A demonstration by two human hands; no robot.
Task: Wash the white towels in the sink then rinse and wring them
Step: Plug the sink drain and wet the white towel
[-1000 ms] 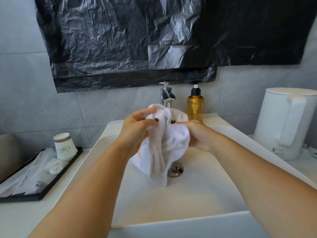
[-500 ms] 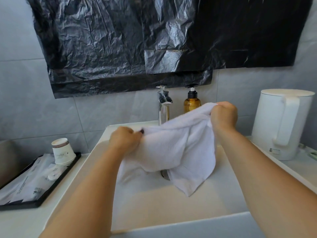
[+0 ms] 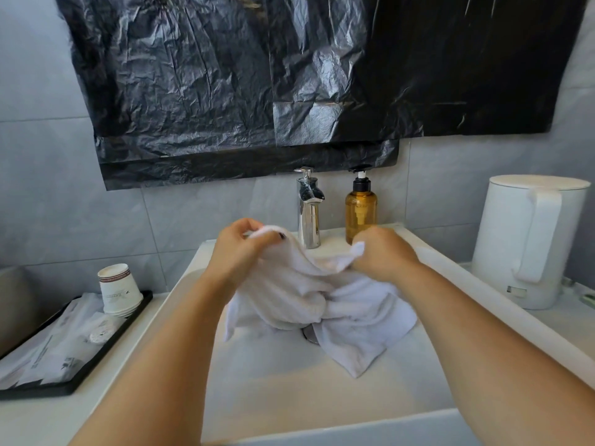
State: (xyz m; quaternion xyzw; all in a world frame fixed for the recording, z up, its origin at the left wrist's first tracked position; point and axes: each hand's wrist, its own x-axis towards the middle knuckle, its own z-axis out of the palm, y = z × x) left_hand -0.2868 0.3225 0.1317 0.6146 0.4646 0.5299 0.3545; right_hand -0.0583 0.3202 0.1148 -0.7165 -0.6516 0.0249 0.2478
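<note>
With both hands' fingers (image 3: 257, 235) clamped on the white towel (image 3: 322, 300) over the sink (image 3: 289, 387), bunch it under the tap (image 3: 308, 207), soaking evenly before scrubbing.

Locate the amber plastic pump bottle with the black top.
In the head view, the amber plastic pump bottle stands on the back rim of the white sink, just right of the chrome tap, directly behind the right hand.
</note>
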